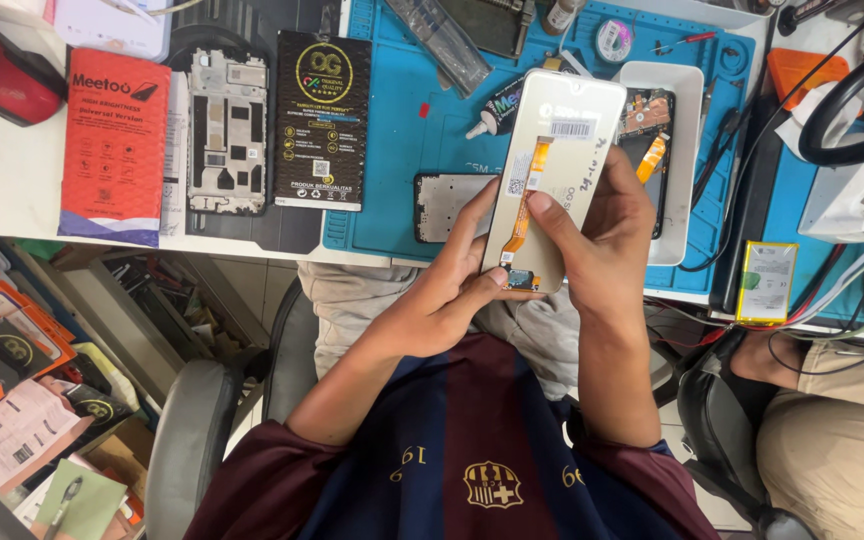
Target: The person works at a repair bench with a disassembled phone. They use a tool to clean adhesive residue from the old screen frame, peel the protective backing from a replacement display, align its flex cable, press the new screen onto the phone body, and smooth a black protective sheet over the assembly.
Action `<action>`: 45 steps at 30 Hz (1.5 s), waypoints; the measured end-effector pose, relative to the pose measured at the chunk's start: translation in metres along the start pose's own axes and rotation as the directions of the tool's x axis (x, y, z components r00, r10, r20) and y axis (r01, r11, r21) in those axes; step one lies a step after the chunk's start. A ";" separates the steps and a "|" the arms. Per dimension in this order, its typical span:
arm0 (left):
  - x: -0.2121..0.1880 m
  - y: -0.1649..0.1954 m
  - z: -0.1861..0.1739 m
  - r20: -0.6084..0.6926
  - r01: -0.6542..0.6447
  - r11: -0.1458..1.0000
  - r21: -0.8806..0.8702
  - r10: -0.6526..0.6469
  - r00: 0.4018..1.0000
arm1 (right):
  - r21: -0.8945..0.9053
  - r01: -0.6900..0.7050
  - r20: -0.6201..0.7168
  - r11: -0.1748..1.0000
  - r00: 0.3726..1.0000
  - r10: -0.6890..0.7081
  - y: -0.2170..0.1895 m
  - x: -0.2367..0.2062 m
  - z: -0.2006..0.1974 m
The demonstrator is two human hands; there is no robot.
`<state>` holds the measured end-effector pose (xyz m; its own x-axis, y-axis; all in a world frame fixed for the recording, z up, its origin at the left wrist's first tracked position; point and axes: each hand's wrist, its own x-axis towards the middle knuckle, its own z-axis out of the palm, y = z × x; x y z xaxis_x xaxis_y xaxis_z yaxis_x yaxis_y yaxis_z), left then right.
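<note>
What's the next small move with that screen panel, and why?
Probably press the connector end of the orange ribbon cable flat. The left hand pinches the bottom edge of the screen panel at that connector, the right hand steadies the side with its thumb on the back, and the cable looks loose.

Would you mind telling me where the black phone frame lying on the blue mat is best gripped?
Take the frame by its two long edges, coming from above with a pinch across its narrow width. It lies flat on the mat with its left end free. Its right end is hidden behind the screen panel that both hands hold, so approach from the left.
</note>
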<state>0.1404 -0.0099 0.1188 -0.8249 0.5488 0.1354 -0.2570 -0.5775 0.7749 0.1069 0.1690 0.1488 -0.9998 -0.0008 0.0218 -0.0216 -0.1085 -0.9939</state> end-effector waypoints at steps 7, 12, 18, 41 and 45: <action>0.002 -0.003 0.003 -0.145 0.032 0.974 0.226 0.001 0.989 | 0.047 -0.010 -0.026 0.999 1.000 0.012 -0.001 0.007 0.009; 0.003 -0.005 0.000 -0.161 0.037 0.966 0.255 0.005 0.987 | 0.048 -0.042 -0.023 0.998 0.999 0.043 -0.002 0.012 0.011; 0.004 -0.008 -0.001 -0.172 0.034 0.978 0.205 0.002 0.985 | 0.060 -0.035 -0.019 0.998 0.999 0.036 -0.002 0.013 0.013; 0.002 -0.004 -0.011 -0.097 0.057 0.995 -0.088 -0.065 0.993 | 0.065 -0.037 -0.009 0.997 0.999 0.038 -0.002 0.012 0.012; 0.003 -0.003 -0.010 -0.061 0.054 0.992 -0.113 -0.062 0.996 | 0.061 -0.035 -0.009 0.998 0.999 0.035 -0.002 0.013 0.011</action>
<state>0.1334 -0.0126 0.1110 -0.8368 0.5453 0.0495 -0.3565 -0.6112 0.7067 0.0943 0.1586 0.1525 -0.9999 0.0048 -0.0145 0.0135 -0.1684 -0.9856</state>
